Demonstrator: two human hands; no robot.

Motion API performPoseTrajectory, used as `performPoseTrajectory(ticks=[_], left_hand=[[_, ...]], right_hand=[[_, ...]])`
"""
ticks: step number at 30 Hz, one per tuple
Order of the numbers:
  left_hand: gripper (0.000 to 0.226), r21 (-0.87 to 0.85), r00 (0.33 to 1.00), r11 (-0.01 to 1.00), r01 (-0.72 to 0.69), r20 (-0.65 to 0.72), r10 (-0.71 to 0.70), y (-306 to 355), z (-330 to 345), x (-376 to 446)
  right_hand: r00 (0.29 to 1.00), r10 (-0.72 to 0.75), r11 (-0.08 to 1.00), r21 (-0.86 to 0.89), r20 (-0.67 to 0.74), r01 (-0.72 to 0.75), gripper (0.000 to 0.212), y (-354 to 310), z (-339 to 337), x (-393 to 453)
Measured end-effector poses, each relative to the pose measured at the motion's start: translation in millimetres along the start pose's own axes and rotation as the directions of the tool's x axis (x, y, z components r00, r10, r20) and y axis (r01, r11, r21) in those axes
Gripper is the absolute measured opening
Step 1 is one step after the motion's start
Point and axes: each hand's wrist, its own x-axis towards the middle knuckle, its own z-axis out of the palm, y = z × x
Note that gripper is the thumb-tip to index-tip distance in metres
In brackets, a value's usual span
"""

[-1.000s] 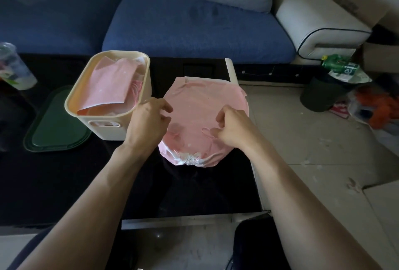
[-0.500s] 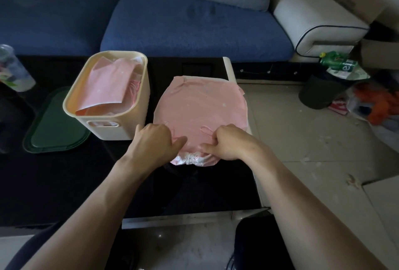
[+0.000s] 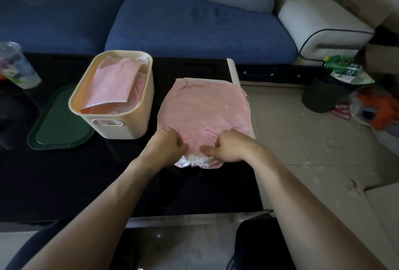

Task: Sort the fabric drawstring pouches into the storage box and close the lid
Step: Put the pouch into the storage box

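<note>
A pink drawstring pouch [image 3: 205,112] lies spread flat on the black table, on top of other pouches whose white gathered edge shows at the near side. My left hand [image 3: 166,147] and my right hand [image 3: 228,147] both pinch its near edge, where thin pink cords lie loose. To the left stands the cream storage box [image 3: 138,122], open, with a folded pink pouch [image 3: 112,86] resting inside. The dark green lid [image 3: 51,127] lies flat on the table left of the box.
A clear plastic cup [image 3: 15,64] stands at the table's far left. A blue sofa [image 3: 194,27] runs behind the table. The table's right edge [image 3: 257,174] is close to the pouches. On the floor at right are a black bin [image 3: 323,96] and clutter.
Both hands have slid from the middle of the pouch toward its near edge and now pinch the fabric there. The pouch lies flatter.
</note>
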Motion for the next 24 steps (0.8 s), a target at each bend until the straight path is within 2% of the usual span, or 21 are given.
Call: performPoseTrajectory(ticks=[2, 4, 7, 10, 11, 13, 14, 16, 17, 18, 21, 24], left_hand=[[0.026, -0.217, 0.998, 0.976, -0.022, -0.059, 0.009, 1, -2, 2], [0.023, -0.320, 0.994, 0.945, -0.063, -0.107, 0.030, 3, -3, 3], [0.021, -0.371, 0.995, 0.924, -0.089, -0.078, 0.065, 4, -1, 2], [0.017, -0.395, 0.995, 0.913, -0.099, -0.028, 0.095, 8, 2, 1], [0.015, -0.405, 0.995, 0.910, -0.091, -0.008, 0.096, 9, 3, 0], [0.010, -0.416, 0.995, 0.907, -0.074, 0.035, 0.098, 10, 5, -3], [0.008, -0.415, 0.995, 0.907, -0.068, 0.044, 0.095, 10, 5, -4], [0.010, -0.417, 0.996, 0.908, -0.051, 0.042, 0.075, 10, 6, -4], [0.011, -0.422, 0.997, 0.906, -0.038, 0.039, 0.060, 10, 7, -4], [0.013, -0.429, 0.998, 0.903, -0.024, 0.036, 0.044, 10, 7, -4], [0.015, -0.428, 0.999, 0.904, 0.007, 0.039, 0.011, 10, 10, -3], [0.017, -0.426, 0.999, 0.904, 0.029, 0.032, -0.016, 11, 12, -3]], right_hand=[[1.000, -0.004, 1.000, 0.014, 0.015, 0.004, 0.056, 0, -1, 2], [1.000, 0.013, 0.998, 0.063, 0.020, -0.015, 0.059, 2, -1, 5], [1.000, 0.009, 0.993, 0.118, 0.010, -0.011, 0.048, 8, -2, 8], [0.998, -0.059, 0.945, 0.323, 0.002, 0.055, 0.010, 12, -2, 10], [0.998, -0.070, 0.905, 0.420, -0.001, 0.064, 0.009, 14, -3, 11], [0.995, -0.068, 0.847, 0.523, -0.073, 0.096, 0.024, 18, -9, 13], [0.987, -0.046, 0.852, 0.509, -0.153, 0.118, 0.023, 21, -13, 13], [0.943, -0.007, 0.931, 0.342, -0.332, 0.127, 0.014, 25, -22, 8], [0.928, -0.003, 0.967, 0.235, -0.373, 0.097, 0.023, 30, -24, 7], [0.937, 0.002, 0.986, 0.160, -0.348, 0.057, 0.035, 32, -25, 4], [0.994, 0.041, 0.999, 0.027, -0.100, -0.039, 0.062, 25, -19, -5], [0.996, 0.086, 0.993, -0.085, -0.003, -0.086, 0.064, 10, -9, -9]])
